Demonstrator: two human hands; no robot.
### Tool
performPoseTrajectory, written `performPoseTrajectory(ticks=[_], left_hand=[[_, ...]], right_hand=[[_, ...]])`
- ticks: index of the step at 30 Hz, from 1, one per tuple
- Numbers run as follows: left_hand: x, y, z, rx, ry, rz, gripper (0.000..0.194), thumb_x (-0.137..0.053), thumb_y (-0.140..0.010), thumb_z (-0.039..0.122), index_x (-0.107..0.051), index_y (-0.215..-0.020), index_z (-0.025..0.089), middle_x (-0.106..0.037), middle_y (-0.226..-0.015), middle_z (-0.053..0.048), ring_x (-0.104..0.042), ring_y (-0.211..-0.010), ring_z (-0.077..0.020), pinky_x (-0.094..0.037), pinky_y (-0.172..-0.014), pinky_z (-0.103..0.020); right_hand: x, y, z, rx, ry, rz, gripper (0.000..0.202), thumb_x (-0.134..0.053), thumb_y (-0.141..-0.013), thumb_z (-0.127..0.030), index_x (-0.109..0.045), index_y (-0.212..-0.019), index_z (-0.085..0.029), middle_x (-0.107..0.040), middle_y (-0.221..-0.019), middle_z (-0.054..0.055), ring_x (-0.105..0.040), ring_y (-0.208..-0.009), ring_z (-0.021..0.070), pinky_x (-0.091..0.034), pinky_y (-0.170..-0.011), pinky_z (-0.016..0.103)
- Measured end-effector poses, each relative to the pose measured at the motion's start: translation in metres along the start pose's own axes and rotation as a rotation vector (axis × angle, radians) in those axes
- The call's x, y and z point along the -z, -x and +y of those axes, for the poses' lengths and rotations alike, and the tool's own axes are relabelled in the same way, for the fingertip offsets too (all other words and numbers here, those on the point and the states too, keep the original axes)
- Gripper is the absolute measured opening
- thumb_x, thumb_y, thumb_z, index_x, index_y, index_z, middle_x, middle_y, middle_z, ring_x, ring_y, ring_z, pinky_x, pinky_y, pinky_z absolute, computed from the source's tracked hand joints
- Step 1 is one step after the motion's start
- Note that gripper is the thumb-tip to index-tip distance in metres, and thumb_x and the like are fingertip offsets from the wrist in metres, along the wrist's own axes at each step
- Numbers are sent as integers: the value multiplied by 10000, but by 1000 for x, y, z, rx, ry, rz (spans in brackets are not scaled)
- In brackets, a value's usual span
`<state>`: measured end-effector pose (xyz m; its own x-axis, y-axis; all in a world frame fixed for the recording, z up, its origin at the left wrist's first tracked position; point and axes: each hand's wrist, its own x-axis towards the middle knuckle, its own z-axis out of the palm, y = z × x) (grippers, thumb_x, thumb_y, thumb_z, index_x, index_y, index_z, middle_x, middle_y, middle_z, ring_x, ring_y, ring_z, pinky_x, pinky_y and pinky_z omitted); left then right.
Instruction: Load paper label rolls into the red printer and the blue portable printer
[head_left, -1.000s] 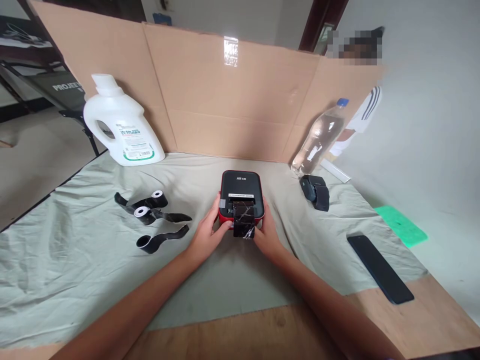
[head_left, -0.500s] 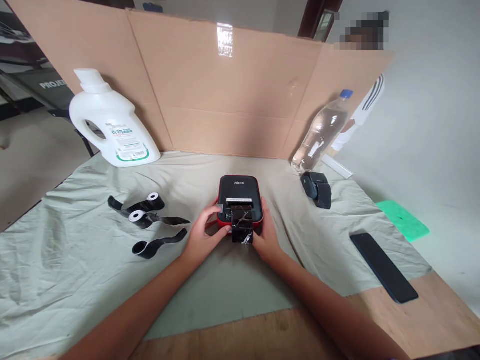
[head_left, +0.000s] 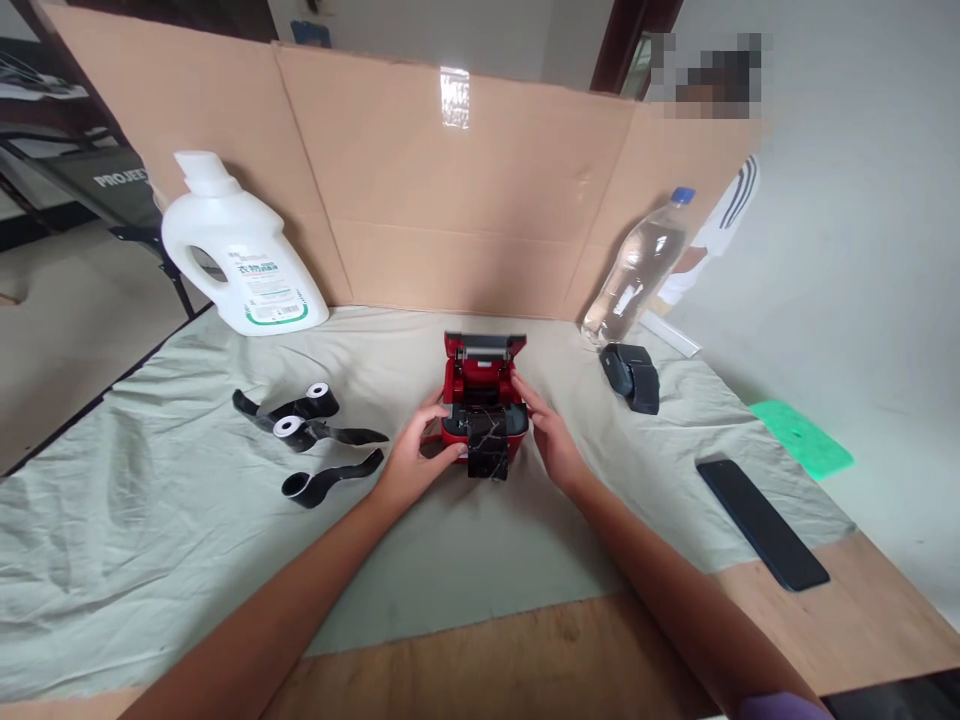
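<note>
A small black and red printer-like device (head_left: 484, 385) stands on the cloth in front of me, its lid (head_left: 486, 345) raised at the back and its red inside showing. A strip of shiny black material (head_left: 488, 445) hangs over its front edge. My left hand (head_left: 411, 455) grips the left side of the device, fingers on top and thumb at the front. My right hand (head_left: 553, 440) is at the right side with fingers stretched out, their tips by the device's edge, not wrapped round it. Black rolls (head_left: 298, 487) with loose ends lie to the left.
A white detergent bottle (head_left: 244, 250) stands back left, a clear water bottle (head_left: 637, 270) back right, before a cardboard screen (head_left: 450, 190). To the right are a black strapped object (head_left: 632, 378), a phone (head_left: 763, 523) and a green sheet (head_left: 804, 438). A person sits behind the screen.
The device's lid has swung up and back, showing the red inside. My right hand has moved off the front corner, and its fingers have straightened. The view has shifted slightly.
</note>
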<state>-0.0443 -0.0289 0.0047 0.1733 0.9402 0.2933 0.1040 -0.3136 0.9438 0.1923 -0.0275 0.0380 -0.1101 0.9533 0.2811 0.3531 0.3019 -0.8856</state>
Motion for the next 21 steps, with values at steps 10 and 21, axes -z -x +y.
performPoseTrajectory(ticks=[10, 21], left_hand=[[1, 1, -7, -46, -59, 30, 410, -739, -836, 407, -577, -1172, 238, -549, -1450, -113, -644, -1196, -242, -549, -1017, -397], [2, 1, -7, -66, -30, 6, 429, -737, -843, 417, -578, -1197, 237, -491, -1521, -131, -611, -1257, -275, -585, -958, -398]], right_hand=[[-2, -105, -55, 123, 690, -475, 282, -552, -864, -144, -786, -1001, -223, -772, -1023, 62, -648, -1047, 248, -472, -962, 373], [-26, -120, -76, -19, 943, -803, 158, -636, -794, -137, -728, -917, -171, -758, -989, 103, -689, -921, 272, -480, -781, 325]])
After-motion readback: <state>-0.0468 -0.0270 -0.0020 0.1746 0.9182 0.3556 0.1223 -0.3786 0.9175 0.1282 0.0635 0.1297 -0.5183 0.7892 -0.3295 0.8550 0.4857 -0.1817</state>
